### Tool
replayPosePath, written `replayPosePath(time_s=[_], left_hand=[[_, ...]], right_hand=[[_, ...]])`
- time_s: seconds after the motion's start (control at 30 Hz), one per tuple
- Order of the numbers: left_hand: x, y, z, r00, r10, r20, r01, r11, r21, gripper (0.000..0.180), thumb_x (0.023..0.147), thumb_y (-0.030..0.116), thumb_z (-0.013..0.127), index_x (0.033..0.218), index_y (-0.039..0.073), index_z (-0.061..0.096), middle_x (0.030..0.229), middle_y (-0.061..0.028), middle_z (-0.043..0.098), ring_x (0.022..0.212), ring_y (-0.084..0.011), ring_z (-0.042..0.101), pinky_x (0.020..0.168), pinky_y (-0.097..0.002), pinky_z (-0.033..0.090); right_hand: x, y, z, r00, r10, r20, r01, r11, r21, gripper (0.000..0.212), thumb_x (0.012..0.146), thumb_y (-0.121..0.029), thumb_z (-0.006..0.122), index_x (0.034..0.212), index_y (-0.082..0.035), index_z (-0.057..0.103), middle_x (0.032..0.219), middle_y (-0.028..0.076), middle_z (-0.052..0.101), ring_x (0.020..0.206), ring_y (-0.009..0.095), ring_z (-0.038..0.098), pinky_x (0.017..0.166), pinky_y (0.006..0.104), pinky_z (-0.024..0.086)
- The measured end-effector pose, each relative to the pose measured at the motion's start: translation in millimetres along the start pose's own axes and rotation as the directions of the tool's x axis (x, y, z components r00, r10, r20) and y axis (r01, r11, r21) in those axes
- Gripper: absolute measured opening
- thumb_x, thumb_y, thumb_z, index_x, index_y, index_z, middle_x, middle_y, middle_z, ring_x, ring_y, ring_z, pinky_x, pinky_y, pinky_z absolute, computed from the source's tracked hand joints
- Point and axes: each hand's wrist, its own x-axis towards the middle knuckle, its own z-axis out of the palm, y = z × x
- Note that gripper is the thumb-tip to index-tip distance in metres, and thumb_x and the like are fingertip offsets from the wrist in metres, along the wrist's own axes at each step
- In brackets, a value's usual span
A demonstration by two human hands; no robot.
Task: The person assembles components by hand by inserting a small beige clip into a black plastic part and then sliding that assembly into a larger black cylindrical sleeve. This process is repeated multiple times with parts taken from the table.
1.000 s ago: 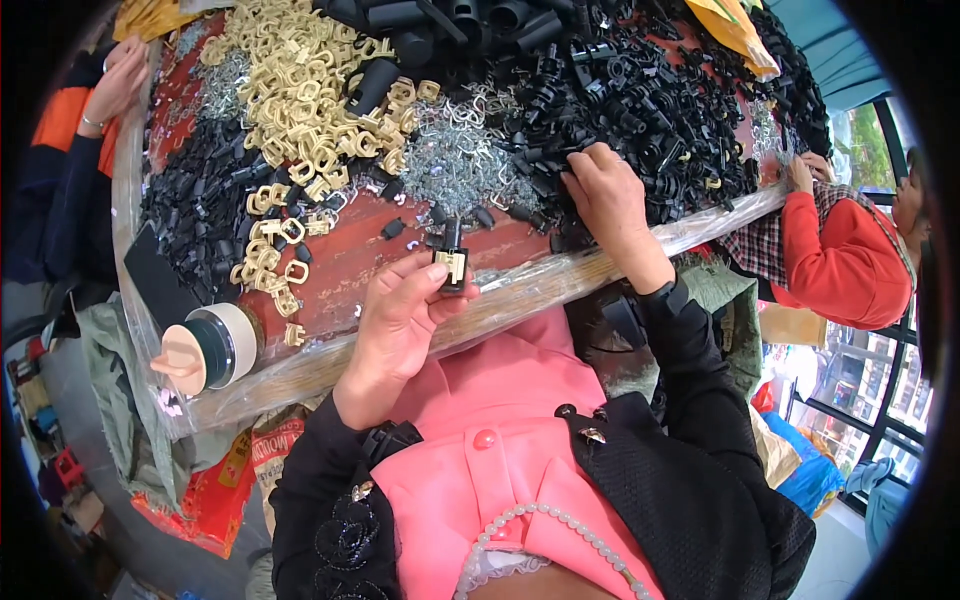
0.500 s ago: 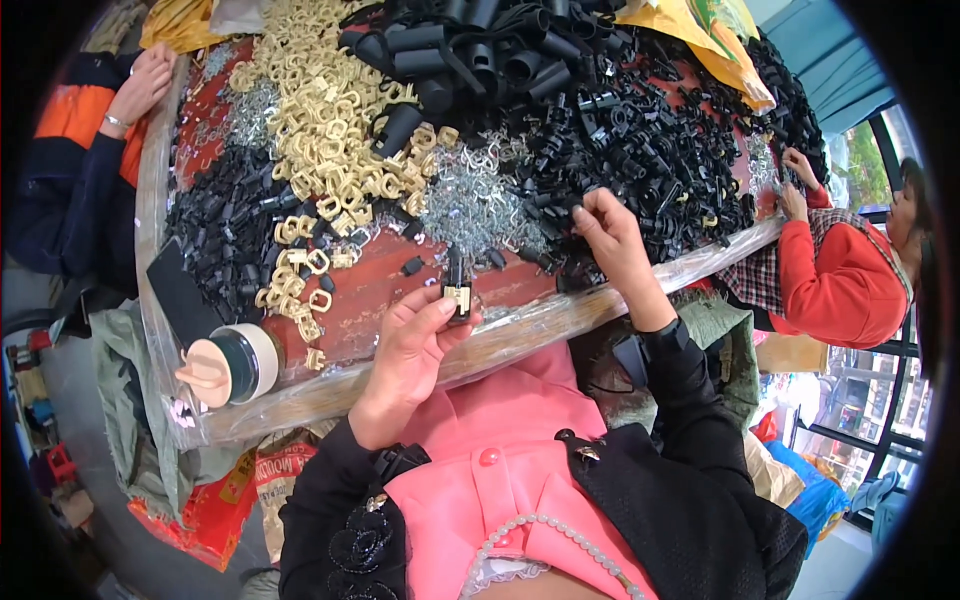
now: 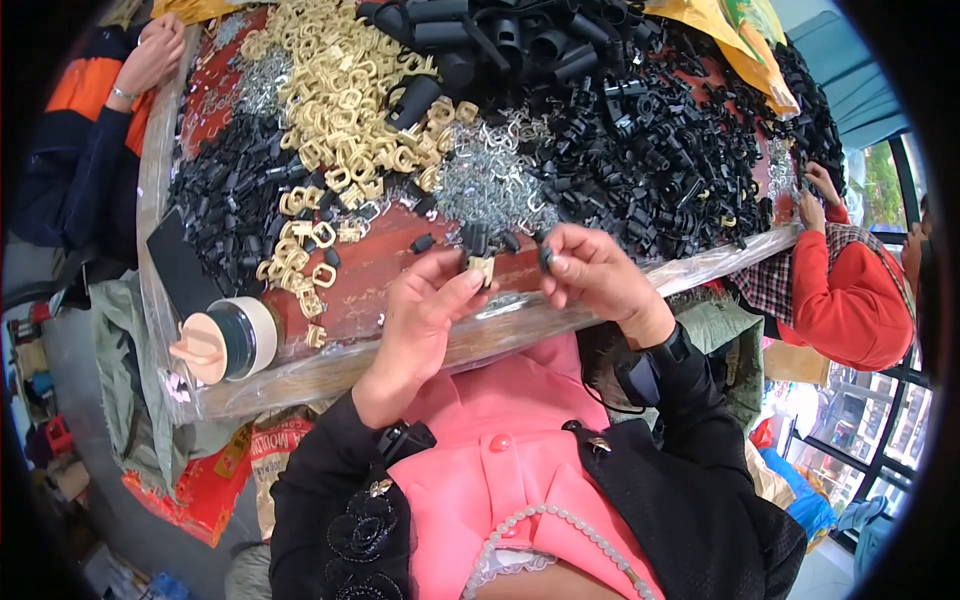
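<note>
Below the red tabletop (image 3: 375, 268), a sack (image 3: 270, 465) bears printed lettering; over the near edge, the person's left hand (image 3: 428, 305) pinches a black-and-gold fitting (image 3: 478, 241), the right hand (image 3: 603, 277) a small black piece (image 3: 545, 257).

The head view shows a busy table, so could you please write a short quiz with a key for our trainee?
1. What does the left hand hold? A) a silver hook; B) a black-and-gold piece; C) nothing.
2. True or false: the lidded cup is by the near left corner of the table.
3. Fill the gap: the silver pile has black parts on its right and ____-coloured frames on its left.

Key: 1 B; 2 true; 3 gold.
</note>
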Motion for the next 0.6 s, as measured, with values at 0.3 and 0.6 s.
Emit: replayPosePath(time_s=[0.3,0.6], left_hand=[[-2,-6,5,0.966,0.242,0.090,-0.257,0.869,0.422,0.033,0.074,0.007,0.063,0.102,-0.007,0.051,0.087,-0.0066,0.059,0.075,-0.0077,0.055,0.065,-0.0202,0.046],[-10,-3,5,0.996,0.014,0.090,-0.023,0.994,0.103,0.027,0.076,0.008,0.061,0.100,-0.003,0.054,0.085,-0.0047,0.060,0.075,-0.0080,0.056,0.069,-0.0195,0.045]], right_hand=[[0,10,32,0.981,0.101,0.165,-0.029,0.919,-0.393,0.010,0.085,-0.011,0.050,0.083,-0.002,0.046,0.071,0.001,0.053,0.058,0.006,0.051,0.053,0.0186,0.042],[-3,20,49,0.913,-0.408,-0.029,0.314,0.744,-0.590,0.014,0.081,-0.009,0.054,0.092,0.000,0.048,0.071,0.000,0.049,0.060,0.006,0.045,0.053,0.0182,0.038]])
